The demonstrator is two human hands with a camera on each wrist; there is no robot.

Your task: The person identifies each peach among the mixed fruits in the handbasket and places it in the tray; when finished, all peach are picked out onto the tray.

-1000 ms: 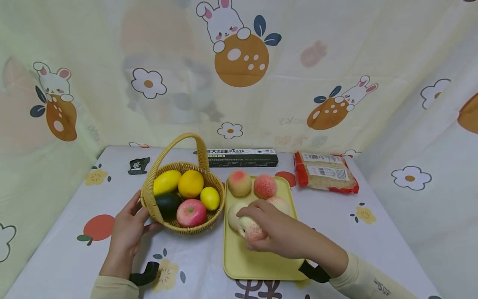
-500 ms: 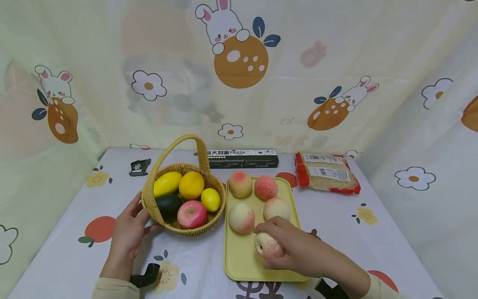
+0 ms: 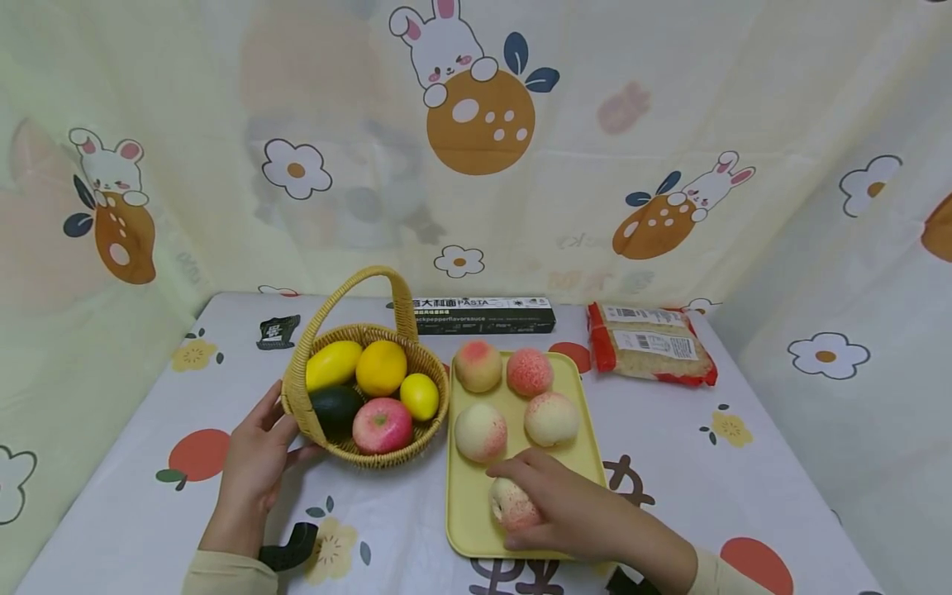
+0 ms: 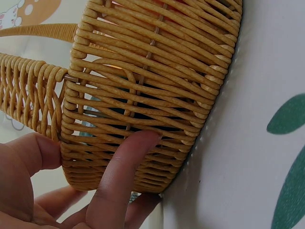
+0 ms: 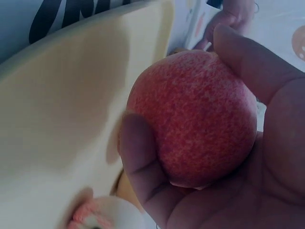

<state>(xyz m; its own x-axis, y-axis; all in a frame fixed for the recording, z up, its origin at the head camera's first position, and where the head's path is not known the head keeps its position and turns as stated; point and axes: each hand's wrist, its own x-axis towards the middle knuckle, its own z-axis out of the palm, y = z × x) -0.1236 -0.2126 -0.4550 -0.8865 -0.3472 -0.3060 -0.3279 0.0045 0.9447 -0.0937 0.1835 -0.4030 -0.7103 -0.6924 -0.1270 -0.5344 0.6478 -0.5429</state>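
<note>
Over the near part of the yellow tray, my right hand grips a peach with thumb and fingers around it. In the right wrist view the peach shows its red speckled side, and the tray lies beyond it. Farther back on the tray sit several other peaches, among them a pale one and a redder one. My left hand rests against the left side of a wicker basket; in the left wrist view a finger touches the weave.
The basket holds a pink apple, an orange, a lemon, a longer yellow fruit and a dark green fruit. Behind stand a pasta box, a red-edged bag and a small black packet.
My right hand first moved toward me and right with the peach, away from the pale peach, then slightly left over the tray's near part. My left hand stays at the basket.
</note>
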